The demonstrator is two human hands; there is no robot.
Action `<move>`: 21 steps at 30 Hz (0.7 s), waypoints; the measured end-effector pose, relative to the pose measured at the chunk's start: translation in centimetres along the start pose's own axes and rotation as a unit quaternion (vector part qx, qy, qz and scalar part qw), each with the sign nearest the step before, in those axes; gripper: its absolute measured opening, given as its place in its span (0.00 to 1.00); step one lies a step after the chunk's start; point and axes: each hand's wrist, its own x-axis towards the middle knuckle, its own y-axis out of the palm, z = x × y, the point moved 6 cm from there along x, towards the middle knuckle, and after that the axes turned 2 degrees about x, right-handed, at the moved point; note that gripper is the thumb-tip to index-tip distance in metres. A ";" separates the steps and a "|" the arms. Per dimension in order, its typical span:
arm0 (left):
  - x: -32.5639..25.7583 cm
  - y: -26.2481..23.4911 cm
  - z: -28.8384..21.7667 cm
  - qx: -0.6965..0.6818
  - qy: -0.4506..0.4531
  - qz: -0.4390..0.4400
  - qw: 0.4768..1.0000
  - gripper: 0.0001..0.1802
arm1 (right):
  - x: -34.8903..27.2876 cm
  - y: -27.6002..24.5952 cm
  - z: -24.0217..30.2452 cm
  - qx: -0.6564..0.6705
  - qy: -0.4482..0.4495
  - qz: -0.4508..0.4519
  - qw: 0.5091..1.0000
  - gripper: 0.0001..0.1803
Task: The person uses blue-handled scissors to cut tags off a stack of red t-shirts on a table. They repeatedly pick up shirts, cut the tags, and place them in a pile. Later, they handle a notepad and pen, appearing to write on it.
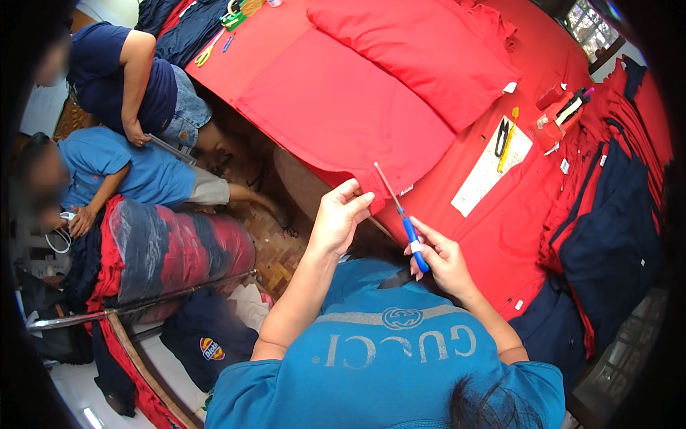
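Observation:
My left hand (pixel 339 218) is closed, thumb and fingertips pinching the near edge of a red garment (pixel 350 121) that lies spread on the table. A bunched red fold hangs just beyond those fingertips. In my right hand (pixel 441 257) is a blue-handled tool (pixel 414 245) with a slim metal blade; seen nearly edge-on, its exact kind cannot be made out. The blade points up and away, just right of the pinched edge. A thicker folded red piece (pixel 421 57) lies on the garment's far side.
Right of the garment lie a white paper pattern (pixel 488 175), black-handled scissors (pixel 501 137) and a red holder (pixel 554 125) with tools. Dark blue garments (pixel 607 236) drape the right edge. At left, two people (pixel 136 79) are near a plastic-wrapped bundle (pixel 179 247) and a metal rail (pixel 143 304).

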 end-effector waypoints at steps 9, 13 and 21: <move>2.1 0.1 -1.2 -0.115 -0.007 0.016 0.993 0.16 | 0.0 -0.7 0.3 0.359 0.026 0.206 0.910 0.33; 2.9 0.9 -1.9 -0.139 0.001 0.032 0.990 0.17 | -0.5 -0.8 -0.2 0.421 0.059 0.233 0.875 0.33; 3.3 2.5 -1.9 -0.127 0.004 0.030 0.991 0.16 | 0.7 -1.6 -0.9 0.493 0.055 0.216 0.841 0.34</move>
